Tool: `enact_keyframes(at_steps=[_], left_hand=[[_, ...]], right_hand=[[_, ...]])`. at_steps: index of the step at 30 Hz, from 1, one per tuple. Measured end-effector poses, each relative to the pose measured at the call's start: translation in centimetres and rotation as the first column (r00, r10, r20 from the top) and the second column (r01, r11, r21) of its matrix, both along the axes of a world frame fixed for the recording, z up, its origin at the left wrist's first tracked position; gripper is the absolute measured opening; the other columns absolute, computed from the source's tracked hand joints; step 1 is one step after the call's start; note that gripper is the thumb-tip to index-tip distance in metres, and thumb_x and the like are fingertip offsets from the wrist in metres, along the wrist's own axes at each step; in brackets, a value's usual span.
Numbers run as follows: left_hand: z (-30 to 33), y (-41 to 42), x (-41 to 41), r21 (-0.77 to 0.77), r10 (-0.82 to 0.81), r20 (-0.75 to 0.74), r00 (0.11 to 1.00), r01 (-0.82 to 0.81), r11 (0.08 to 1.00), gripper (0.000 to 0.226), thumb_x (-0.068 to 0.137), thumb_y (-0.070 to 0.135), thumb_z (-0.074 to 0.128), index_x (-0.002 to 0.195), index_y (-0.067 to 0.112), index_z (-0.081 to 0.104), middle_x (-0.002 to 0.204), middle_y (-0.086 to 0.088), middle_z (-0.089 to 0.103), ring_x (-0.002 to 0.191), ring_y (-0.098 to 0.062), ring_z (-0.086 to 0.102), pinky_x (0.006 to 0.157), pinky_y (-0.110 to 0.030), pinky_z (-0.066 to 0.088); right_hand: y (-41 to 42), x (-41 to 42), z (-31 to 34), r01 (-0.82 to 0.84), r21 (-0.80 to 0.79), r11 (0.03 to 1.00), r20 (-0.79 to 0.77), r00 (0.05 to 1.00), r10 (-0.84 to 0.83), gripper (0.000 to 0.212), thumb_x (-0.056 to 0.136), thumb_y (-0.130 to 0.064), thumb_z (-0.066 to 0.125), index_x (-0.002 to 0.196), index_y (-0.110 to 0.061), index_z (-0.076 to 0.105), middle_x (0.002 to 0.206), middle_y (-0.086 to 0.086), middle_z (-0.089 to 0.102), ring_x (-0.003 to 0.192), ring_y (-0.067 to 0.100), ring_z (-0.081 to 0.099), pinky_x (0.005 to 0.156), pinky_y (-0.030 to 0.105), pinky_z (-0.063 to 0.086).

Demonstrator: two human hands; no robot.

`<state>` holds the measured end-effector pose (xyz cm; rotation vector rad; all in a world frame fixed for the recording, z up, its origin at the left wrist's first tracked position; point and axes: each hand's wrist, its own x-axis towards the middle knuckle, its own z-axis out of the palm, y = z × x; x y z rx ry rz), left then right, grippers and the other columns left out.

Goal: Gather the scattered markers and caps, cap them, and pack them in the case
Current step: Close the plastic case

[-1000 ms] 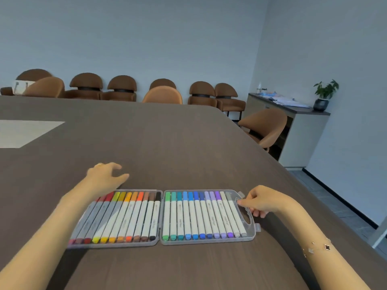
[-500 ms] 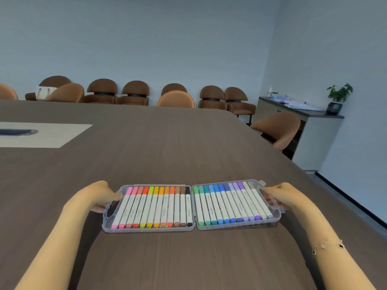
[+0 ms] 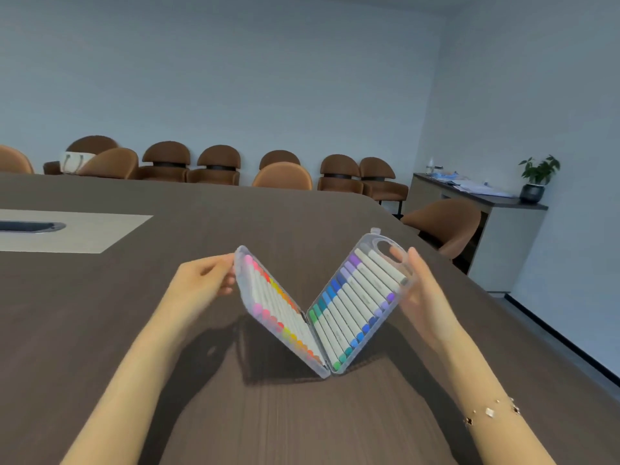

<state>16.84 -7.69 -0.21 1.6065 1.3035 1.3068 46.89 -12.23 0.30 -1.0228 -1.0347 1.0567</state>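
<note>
A clear plastic marker case (image 3: pixel 321 372) stands on its hinge on the dark table, its two halves folded up into a V. The left half holds capped markers (image 3: pixel 285 317) in pink, red, orange and yellow tones. In the right half lie capped markers (image 3: pixel 355 300) in green, blue and purple. My left hand (image 3: pixel 204 280) pinches the outer edge of the left half. My right hand (image 3: pixel 417 286) grips the right half at its handle cut-out, fingers curled behind it. No loose markers or caps show on the table.
The brown table (image 3: pixel 201 330) stretches far ahead, with a pale inset panel (image 3: pixel 84 229) and a cable slot at the left. Brown chairs (image 3: pixel 281 176) line the far side and the right edge. A sideboard (image 3: pixel 496 209) with a potted plant stands at the right wall.
The case lay flat and open half a second ago. Both hands have lifted its outer edges, so the two halves now tilt towards each other in a V.
</note>
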Motion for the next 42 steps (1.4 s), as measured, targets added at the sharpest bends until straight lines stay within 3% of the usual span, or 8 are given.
enact_keyframes(at_steps=[2, 5, 9, 14, 19, 25, 33, 42], left_hand=[[0.2, 0.4, 1.6, 0.154, 0.033, -0.160, 0.986, -0.008, 0.988, 0.034, 0.098, 0.034, 0.042, 0.094, 0.020, 0.072, 0.090, 0.013, 0.066, 0.086, -0.009, 0.060, 0.085, -0.029, 0.049], [0.7, 0.8, 4.8, 0.106, -0.005, -0.199, 0.980, 0.026, 0.994, 0.042, 0.104, 0.031, 0.025, 0.131, 0.020, 0.055, 0.144, 0.001, 0.039, 0.140, -0.011, 0.025, 0.107, -0.021, 0.017], [0.7, 1.0, 8.8, 0.028, -0.126, -0.186, 0.974, 0.134, 0.991, 0.056, 0.101, 0.044, 0.021, 0.153, 0.024, 0.011, 0.160, 0.004, -0.002, 0.146, -0.010, 0.000, 0.112, -0.023, 0.006], [0.2, 2.4, 9.9, 0.077, -0.134, -0.103, 0.986, 0.142, 0.987, 0.055, 0.100, 0.048, 0.021, 0.151, 0.028, 0.020, 0.157, 0.005, 0.019, 0.144, -0.012, 0.018, 0.119, -0.037, 0.020], [0.4, 3.1, 8.8, 0.197, -0.107, -0.069, 0.992, 0.119, 0.973, 0.043, 0.100, 0.039, 0.033, 0.140, 0.027, 0.042, 0.142, 0.012, 0.043, 0.129, -0.004, 0.038, 0.100, -0.014, 0.033], [0.3, 3.6, 7.6, 0.131, -0.322, 0.170, 0.931, 0.302, 0.944, 0.038, 0.096, 0.039, 0.045, 0.133, 0.032, 0.049, 0.123, 0.028, 0.055, 0.107, 0.015, 0.054, 0.084, -0.004, 0.044], [0.0, 4.6, 7.2, 0.191, -0.252, 0.269, 0.929, 0.205, 0.960, 0.019, 0.087, 0.022, 0.064, 0.105, 0.015, 0.061, 0.097, 0.009, 0.071, 0.088, -0.001, 0.066, 0.071, -0.010, 0.049], [0.3, 4.9, 6.4, 0.243, -0.321, 0.205, 0.925, 0.269, 0.932, 0.031, 0.078, 0.033, 0.066, 0.106, 0.019, 0.059, 0.105, 0.003, 0.071, 0.094, -0.007, 0.067, 0.074, -0.017, 0.053]], right_hand=[[1.1, -1.6, 0.5, 0.010, -0.022, 1.000, 0.042, 0.999, -0.009, 0.054, 0.085, -0.054, 0.054, 0.128, -0.022, 0.051, 0.128, 0.003, 0.060, 0.115, 0.021, 0.060, 0.097, 0.042, 0.048], [1.4, -3.5, 0.7, -0.074, 0.062, 0.995, 0.301, 0.952, 0.052, 0.057, 0.069, -0.071, 0.060, 0.120, -0.049, 0.046, 0.121, -0.019, 0.059, 0.107, 0.000, 0.061, 0.087, 0.024, 0.051], [1.7, -5.0, 0.8, -0.172, 0.130, 0.976, 0.386, 0.916, 0.110, 0.065, 0.063, -0.063, 0.060, 0.123, -0.046, 0.044, 0.121, -0.020, 0.058, 0.107, -0.002, 0.061, 0.083, 0.015, 0.053], [2.2, -5.0, 0.5, -0.227, 0.154, 0.962, 0.421, 0.896, 0.144, 0.074, 0.065, -0.044, 0.074, 0.132, -0.030, 0.045, 0.123, -0.009, 0.059, 0.110, 0.008, 0.062, 0.086, 0.024, 0.054], [2.4, -3.7, 0.7, -0.179, 0.120, 0.977, 0.432, 0.895, 0.110, 0.061, 0.067, -0.052, 0.065, 0.122, -0.029, 0.053, 0.115, -0.010, 0.064, 0.105, 0.007, 0.064, 0.080, 0.021, 0.054], [3.6, -2.6, 1.5, -0.260, 0.050, 0.964, 0.350, 0.909, 0.227, 0.059, 0.067, -0.031, 0.051, 0.122, -0.011, 0.057, 0.128, 0.014, 0.059, 0.121, 0.037, 0.052, 0.107, 0.057, 0.033], [3.7, -1.7, 0.5, -0.118, 0.145, 0.982, 0.429, 0.902, 0.045, 0.036, 0.090, -0.030, 0.062, 0.124, -0.022, 0.054, 0.122, -0.011, 0.063, 0.116, 0.009, 0.058, 0.095, 0.026, 0.048], [3.7, -2.9, -0.8, -0.001, 0.269, 0.963, 0.266, 0.961, -0.074, 0.030, 0.091, -0.019, 0.059, 0.121, -0.020, 0.062, 0.116, -0.007, 0.068, 0.109, 0.012, 0.063, 0.087, 0.025, 0.053]])
